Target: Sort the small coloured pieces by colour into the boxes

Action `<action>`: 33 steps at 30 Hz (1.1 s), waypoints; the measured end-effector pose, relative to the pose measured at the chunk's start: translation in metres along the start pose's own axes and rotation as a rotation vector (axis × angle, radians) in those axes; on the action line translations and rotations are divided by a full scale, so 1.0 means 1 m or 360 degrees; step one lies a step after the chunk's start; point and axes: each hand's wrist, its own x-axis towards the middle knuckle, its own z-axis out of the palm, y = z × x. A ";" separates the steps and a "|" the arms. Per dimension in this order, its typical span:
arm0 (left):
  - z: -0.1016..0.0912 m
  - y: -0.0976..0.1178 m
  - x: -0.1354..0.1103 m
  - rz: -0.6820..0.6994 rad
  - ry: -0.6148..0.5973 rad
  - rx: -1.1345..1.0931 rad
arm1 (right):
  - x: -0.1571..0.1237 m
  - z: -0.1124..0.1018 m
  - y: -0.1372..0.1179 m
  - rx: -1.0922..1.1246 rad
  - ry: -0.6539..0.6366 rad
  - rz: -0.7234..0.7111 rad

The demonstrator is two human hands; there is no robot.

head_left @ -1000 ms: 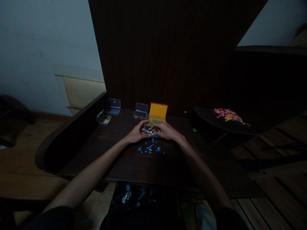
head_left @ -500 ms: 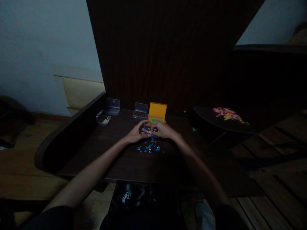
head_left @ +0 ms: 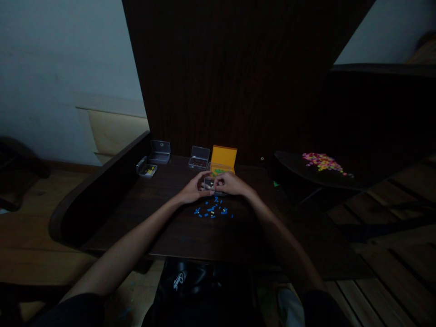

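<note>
Around the left side of a small clear plastic box my left hand is closed, thumb at the front and fingers behind. A few pale pieces show inside that box. My right hand reaches over its right part with thumb and fingertips pinched together; whatever they hold is hidden. Just in front, blue pieces lie scattered on the dark table, with a few pale yellow ones among them. Behind my hands stands an open orange box with green pieces.
An open clear box with dark reddish pieces stands left of the orange one. Farther left are a clear box with yellow pieces and another open clear box. Pink and yellow pieces are heaped on a side surface at right.
My right hand has shifted very slightly over the clear box, its fingers still pinched. My left hand and the scattered pieces look the same.
</note>
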 end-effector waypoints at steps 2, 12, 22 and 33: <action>-0.001 0.001 0.000 -0.0001 0.0000 0.0007 | -0.006 -0.005 0.000 0.0087 0.0051 0.0021; -0.004 0.003 0.001 -0.0018 0.0120 0.0060 | -0.048 -0.009 0.012 0.0282 -0.0427 -0.0080; -0.004 0.003 0.000 0.0004 0.0122 0.0061 | -0.049 0.008 0.016 0.0134 -0.0501 -0.0231; -0.004 0.004 0.000 -0.0004 0.0116 0.0077 | -0.047 0.009 0.008 0.0097 -0.0509 -0.0114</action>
